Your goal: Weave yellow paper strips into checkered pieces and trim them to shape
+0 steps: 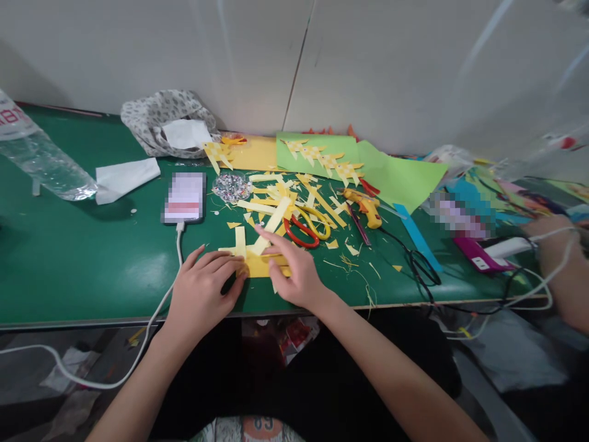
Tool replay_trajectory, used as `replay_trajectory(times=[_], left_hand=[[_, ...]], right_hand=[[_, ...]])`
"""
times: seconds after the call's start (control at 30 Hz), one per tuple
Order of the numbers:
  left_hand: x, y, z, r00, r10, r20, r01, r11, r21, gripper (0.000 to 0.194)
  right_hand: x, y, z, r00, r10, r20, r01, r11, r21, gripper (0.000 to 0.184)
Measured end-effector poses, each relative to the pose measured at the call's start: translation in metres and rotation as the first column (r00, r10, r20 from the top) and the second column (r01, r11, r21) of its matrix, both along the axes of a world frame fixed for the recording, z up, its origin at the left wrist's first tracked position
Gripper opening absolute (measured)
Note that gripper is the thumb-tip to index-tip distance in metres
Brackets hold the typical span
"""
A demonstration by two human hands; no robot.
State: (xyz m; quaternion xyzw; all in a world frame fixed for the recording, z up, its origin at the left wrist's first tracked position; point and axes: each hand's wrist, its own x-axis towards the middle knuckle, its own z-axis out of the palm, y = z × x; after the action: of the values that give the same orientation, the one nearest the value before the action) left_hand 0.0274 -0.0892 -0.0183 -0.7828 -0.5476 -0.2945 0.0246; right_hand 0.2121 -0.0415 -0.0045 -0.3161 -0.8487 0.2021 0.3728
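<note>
A piece of yellow paper (258, 267) lies near the table's front edge, between my two hands. My left hand (208, 276) has its fingers bent, with thumb and fingertips pressed together on the paper's left edge. On the right side of the same paper, my right hand (297, 270) grips it between the thumb and curled fingers, its index finger stretched out. Pale yellow strips (240, 240) touch the paper's far edge. Just beyond my right hand are scissors with red and yellow handles (301, 233), partly covered by cut yellow strips (276, 212).
A yellow glue gun (365, 205) with a black cord lies right of the scraps. Behind are green sheets (391, 175) bearing yellow paper pieces, and a bag of beads (231, 187). A charging phone (184, 197) and water bottle (46, 159) sit left. Another person's arm (561, 270) is at right.
</note>
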Motion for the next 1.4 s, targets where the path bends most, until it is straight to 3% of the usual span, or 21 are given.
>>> replay_trajectory(times=[0.1,0.2,0.3,0.4,0.5,0.6,0.7,0.83,1.23,1.4], left_hand=[[0.000,0.000,-0.001,1.000,0.009,0.012,-0.009,1.000,0.007,0.014],[0.001,-0.001,0.000,1.000,0.001,0.025,-0.001,1.000,0.015,0.013],[0.001,0.000,0.001,0.999,-0.004,0.034,0.003,1.000,0.020,0.012],[0.001,0.000,0.001,0.999,0.000,0.033,-0.001,0.999,0.035,0.012],[0.000,0.000,0.001,1.000,0.004,0.028,-0.005,0.999,0.050,0.012],[0.000,-0.001,0.002,1.000,0.003,0.027,-0.005,0.998,0.063,0.011],[0.000,-0.001,0.002,0.999,-0.013,0.034,0.011,0.998,0.057,0.011],[0.000,-0.001,0.002,1.000,-0.010,0.019,0.009,0.999,0.047,0.011],[0.000,-0.001,0.000,0.999,-0.001,-0.039,0.005,0.996,0.091,0.014],[0.001,0.000,0.000,0.998,0.001,-0.061,0.004,0.996,0.093,0.014]], right_hand=[[0.016,0.010,0.012,0.981,-0.186,-0.047,0.186,0.983,-0.008,0.040],[0.038,0.026,0.023,0.927,-0.374,0.018,0.374,0.927,-0.001,0.030],[0.054,0.038,0.027,0.793,-0.577,0.197,0.561,0.817,0.134,0.025],[0.059,0.042,0.027,0.702,-0.678,0.219,0.626,0.734,0.264,0.029],[0.051,0.037,0.026,0.766,-0.632,0.116,0.582,0.759,0.291,0.032],[0.038,0.029,0.022,0.880,-0.470,0.068,0.426,0.845,0.324,0.023],[0.027,0.023,0.014,0.946,-0.242,0.215,0.170,0.937,0.306,0.014],[0.018,0.021,0.006,0.929,-0.068,0.364,-0.018,0.974,0.227,0.016],[0.017,0.023,0.004,0.929,-0.097,0.357,0.046,0.988,0.148,0.016],[0.026,0.024,0.012,0.929,-0.209,0.304,0.186,0.977,0.104,0.013]])
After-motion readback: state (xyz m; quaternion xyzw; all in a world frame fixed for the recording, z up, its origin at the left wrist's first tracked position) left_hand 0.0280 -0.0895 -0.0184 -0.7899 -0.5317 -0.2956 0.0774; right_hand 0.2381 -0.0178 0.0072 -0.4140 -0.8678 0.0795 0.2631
